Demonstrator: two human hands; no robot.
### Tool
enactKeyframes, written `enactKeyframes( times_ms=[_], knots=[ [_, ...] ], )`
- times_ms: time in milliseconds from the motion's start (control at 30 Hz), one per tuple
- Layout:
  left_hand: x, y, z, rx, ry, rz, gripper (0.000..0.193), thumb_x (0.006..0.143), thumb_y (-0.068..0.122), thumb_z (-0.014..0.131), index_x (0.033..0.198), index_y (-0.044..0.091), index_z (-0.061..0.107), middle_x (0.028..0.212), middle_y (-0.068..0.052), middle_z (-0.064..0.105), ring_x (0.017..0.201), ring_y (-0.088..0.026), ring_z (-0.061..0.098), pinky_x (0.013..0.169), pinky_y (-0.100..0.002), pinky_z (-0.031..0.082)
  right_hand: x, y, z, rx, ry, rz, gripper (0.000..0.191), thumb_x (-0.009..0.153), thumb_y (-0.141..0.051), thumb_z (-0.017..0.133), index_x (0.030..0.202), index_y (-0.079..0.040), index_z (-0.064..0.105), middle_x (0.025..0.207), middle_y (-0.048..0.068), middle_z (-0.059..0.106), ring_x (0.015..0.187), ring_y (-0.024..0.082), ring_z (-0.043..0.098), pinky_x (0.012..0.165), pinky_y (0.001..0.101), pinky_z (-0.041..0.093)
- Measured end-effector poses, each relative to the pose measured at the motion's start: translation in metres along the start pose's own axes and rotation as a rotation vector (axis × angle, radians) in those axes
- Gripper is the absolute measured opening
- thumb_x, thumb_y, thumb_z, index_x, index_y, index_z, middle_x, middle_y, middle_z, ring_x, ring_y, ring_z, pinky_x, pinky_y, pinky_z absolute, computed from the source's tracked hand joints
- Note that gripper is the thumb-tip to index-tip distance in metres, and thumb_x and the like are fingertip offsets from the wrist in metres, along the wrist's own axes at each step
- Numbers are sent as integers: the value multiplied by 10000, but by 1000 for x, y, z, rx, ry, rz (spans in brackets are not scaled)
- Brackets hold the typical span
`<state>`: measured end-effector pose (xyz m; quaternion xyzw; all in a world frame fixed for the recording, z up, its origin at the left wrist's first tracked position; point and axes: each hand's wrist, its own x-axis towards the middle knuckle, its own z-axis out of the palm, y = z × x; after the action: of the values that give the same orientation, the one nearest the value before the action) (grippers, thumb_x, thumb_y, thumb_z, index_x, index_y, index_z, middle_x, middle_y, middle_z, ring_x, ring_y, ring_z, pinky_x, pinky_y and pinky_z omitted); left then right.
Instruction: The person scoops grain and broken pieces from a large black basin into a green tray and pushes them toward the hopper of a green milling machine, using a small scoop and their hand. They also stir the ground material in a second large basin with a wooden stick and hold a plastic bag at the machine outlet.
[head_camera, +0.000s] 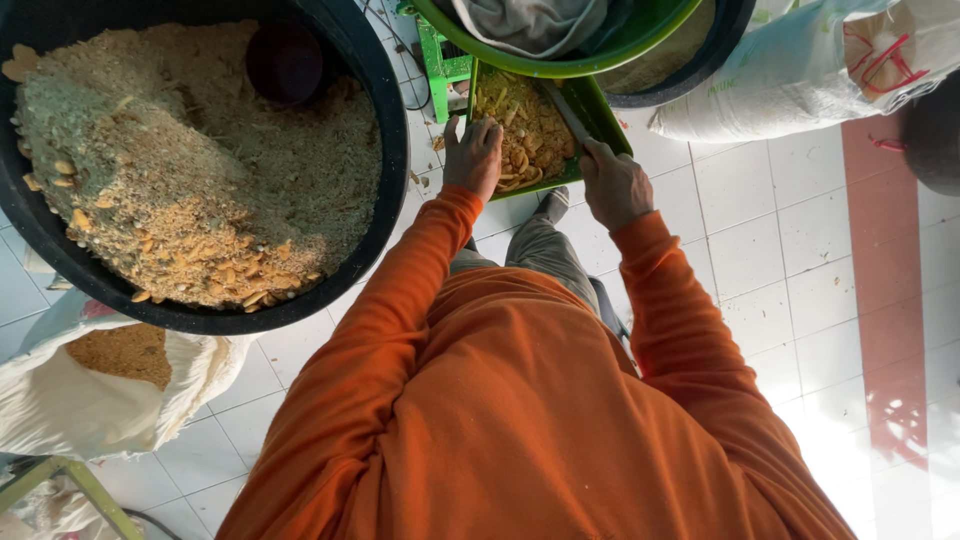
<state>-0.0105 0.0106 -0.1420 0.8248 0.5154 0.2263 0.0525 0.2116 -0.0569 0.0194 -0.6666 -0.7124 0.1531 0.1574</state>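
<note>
Two hands work at a green tray (600, 110) heaped with pale yellow chips (525, 130), which sits just ahead of the person's knees beneath a green basin (600, 55). The left hand (473, 158) lies on the tray's near corner, fingers curled over its edge and into the chips. The right hand (615, 185) is clenched round a blade-like tool (565, 112) laid across the pile. The step looks like cutting or scraping; the next stroke calls for keeping the left fingers off the blade's path. Left of them, a big black tub (385, 130) holds mixed meal on the tiled floor (800, 260).
</note>
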Motion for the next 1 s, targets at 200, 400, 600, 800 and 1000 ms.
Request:
enactKeyframes(
  times_ms=[200,400,600,800,1000],
  knots=[
    [2,0,-2,52,-22,9,277,905,89,684,1179,74,653,1214,-66,634,1128,-229,624,1172,-564,255,6,16,9,-70,-22,109,268,1053,-232,602,1267,-93,682,779,230,664,641,349,690,540,472,542],
    [1,1,-3,39,-49,9,251,928,78,690,1173,106,641,1222,-42,626,1141,-221,615,1178,-555,279,13,26,25,-46,46,18,244,1065,-221,597,1235,-67,681,805,211,662,602,344,669,518,452,548],
    [3,0,-6,54,24,26,200,931,147,669,1101,46,645,1279,-103,625,1170,-242,605,1146,-545,312,28,25,41,6,-29,73,269,1094,-252,540,1260,-81,664,806,194,670,651,328,672,590,470,551],
    [2,-1,-4,55,-9,17,136,994,147,663,1073,37,651,1259,-96,634,1206,-232,594,1197,-549,304,46,6,47,-84,-55,112,321,1020,-242,590,1287,-89,681,843,229,643,613,313,651,527,446,546],
    [2,-3,1,19,-32,41,197,955,154,663,1098,19,655,1234,-113,637,1218,-250,577,1210,-543,288,-8,8,-17,-6,51,43,248,1044,-219,657,1267,-134,724,820,160,691,676,310,671,598,453,540]
  ],
)
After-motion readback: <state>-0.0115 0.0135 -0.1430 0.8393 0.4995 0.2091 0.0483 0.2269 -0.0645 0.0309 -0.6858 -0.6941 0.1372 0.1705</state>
